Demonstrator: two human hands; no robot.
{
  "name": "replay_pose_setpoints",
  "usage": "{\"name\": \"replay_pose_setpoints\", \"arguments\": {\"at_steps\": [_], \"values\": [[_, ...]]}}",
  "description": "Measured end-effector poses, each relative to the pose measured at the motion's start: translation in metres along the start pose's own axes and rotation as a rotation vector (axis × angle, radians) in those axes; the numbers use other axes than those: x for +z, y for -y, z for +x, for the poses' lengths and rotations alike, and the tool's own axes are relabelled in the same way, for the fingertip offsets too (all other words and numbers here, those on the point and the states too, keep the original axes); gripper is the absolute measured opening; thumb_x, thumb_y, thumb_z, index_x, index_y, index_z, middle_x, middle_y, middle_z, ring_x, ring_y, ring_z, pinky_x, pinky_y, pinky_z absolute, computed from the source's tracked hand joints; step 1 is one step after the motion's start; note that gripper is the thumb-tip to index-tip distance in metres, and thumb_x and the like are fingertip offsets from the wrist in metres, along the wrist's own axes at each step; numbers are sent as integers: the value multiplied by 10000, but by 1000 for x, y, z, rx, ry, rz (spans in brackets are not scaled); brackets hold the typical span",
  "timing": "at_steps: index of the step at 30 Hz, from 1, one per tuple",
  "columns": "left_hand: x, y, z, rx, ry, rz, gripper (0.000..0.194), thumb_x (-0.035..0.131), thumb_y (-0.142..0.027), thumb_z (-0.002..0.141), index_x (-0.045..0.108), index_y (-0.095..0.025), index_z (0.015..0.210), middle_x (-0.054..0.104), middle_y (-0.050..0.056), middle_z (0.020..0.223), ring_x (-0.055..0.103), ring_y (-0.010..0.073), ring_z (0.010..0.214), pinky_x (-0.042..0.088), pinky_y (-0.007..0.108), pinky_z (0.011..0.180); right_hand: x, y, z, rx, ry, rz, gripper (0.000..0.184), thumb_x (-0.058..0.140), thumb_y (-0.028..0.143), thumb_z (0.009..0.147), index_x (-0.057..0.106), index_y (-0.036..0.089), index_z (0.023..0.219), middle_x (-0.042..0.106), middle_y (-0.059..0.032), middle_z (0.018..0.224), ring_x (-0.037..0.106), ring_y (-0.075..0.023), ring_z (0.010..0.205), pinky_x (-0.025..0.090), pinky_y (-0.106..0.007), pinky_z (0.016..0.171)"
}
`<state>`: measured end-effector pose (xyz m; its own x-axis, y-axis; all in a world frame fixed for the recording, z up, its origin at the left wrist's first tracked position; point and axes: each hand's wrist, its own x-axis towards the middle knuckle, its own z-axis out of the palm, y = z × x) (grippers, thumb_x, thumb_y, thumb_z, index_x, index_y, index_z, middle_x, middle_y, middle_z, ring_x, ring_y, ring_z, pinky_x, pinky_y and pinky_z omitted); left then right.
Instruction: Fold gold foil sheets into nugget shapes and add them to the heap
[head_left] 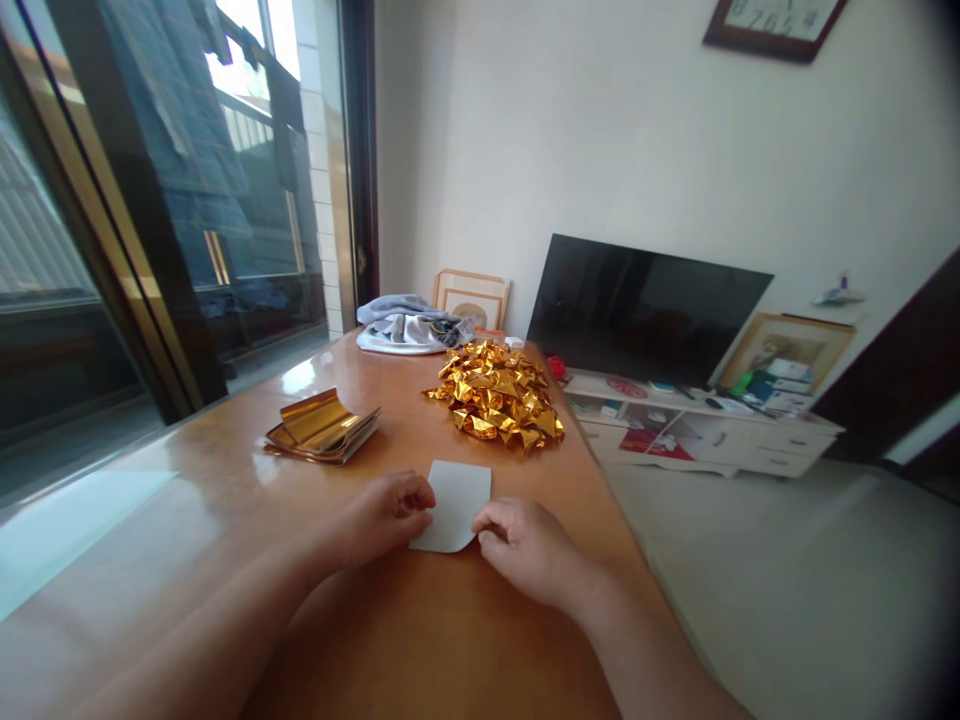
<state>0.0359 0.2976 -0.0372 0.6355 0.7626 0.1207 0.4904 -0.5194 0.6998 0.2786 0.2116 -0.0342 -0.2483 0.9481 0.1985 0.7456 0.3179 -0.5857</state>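
Observation:
A white sheet of paper [456, 500] lies flat on the wooden table [225, 520] in front of me. My left hand [386, 518] pinches its near left edge with curled fingers. At the sheet's near right corner, my right hand [529, 548] pinches the paper too, fingers closed. Beyond the sheet sits a heap of folded gold foil pieces [499, 392]. A stack of flat gold foil sheets [322, 428], the top one curling up, lies to the left.
A grey bundle of cloth [409, 325] and picture frames [472, 298] sit at the table's far end. Right of the table edge are a dark television [645, 308] and a low white cabinet [697, 430]. A glass door [150, 220] runs along the left.

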Motion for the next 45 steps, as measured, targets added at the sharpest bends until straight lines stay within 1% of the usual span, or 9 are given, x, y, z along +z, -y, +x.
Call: {"name": "replay_pose_setpoints", "arguments": {"at_steps": [3, 8, 14, 21, 26, 29, 34, 39, 45], "values": [[0, -9, -4, 37, 120, 106, 214, 659, -357, 802, 680, -198, 943, 653, 30, 911, 603, 181, 793, 449, 270, 677, 1, -3, 1, 61, 10, 39, 198, 554, 178, 853, 741, 237, 884, 741, 2, 860, 660, -161, 793, 409, -222, 657], [-3, -13, -4, 70, 137, 239, 257, 744, -396, 743, 669, -215, 910, 626, 21, 930, 570, 190, 819, 403, 273, 667, 4, -9, 3, 151, 8, 126, 197, 538, 215, 870, 734, 233, 889, 729, 10, 790, 637, -154, 721, 382, -217, 598], [-1, -13, -3, 106, 127, 239, 49, 643, -255, 797, 652, -212, 819, 611, 16, 892, 566, 175, 815, 396, 274, 683, 4, -13, 5, 173, -10, 144, 189, 535, 209, 866, 724, 218, 870, 721, 9, 777, 619, -144, 689, 381, -217, 589], [0, -9, -2, 154, 142, 221, 131, 576, -248, 858, 657, -201, 767, 626, 25, 867, 586, 169, 807, 405, 276, 701, 2, -12, 2, 84, -34, 23, 176, 608, 157, 796, 731, 231, 900, 692, 3, 871, 618, -147, 791, 405, -224, 673], [1, -7, -3, 109, 117, 248, 178, 561, -286, 882, 670, -211, 762, 653, 18, 811, 589, 171, 759, 395, 281, 691, -2, -8, 1, 87, -8, 18, 134, 639, 224, 840, 741, 234, 927, 675, -11, 905, 612, -144, 788, 410, -229, 682], [2, -9, -3, 80, 92, 261, 188, 558, -297, 881, 675, -219, 756, 669, 10, 796, 593, 172, 746, 384, 282, 691, -4, -8, 2, 84, 0, 13, 134, 610, 238, 886, 741, 222, 862, 676, -16, 880, 609, -144, 792, 404, -231, 696], [4, -14, -3, 31, 70, 272, 180, 557, -297, 865, 673, -222, 750, 671, 0, 772, 581, 167, 705, 362, 278, 671, -4, -9, 5, 137, 13, -13, 234, 582, 269, 916, 699, 186, 730, 676, -20, 779, 570, -144, 718, 369, -234, 656], [4, -15, -1, 35, 87, 306, 194, 551, -322, 872, 666, -223, 749, 688, -3, 793, 593, 177, 739, 362, 292, 713, 0, -13, 8, 178, 19, -26, 276, 565, 288, 909, 652, 176, 672, 658, -2, 691, 545, -130, 655, 310, -232, 588], [-3, -12, 0, -50, 92, 279, 237, 522, -347, 886, 669, -219, 752, 700, 11, 826, 612, 211, 827, 379, 305, 743, 6, -20, 8, 225, -2, -59, 288, 572, 322, 889, 609, 177, 644, 644, 10, 681, 534, -119, 644, 282, -232, 566]]}}
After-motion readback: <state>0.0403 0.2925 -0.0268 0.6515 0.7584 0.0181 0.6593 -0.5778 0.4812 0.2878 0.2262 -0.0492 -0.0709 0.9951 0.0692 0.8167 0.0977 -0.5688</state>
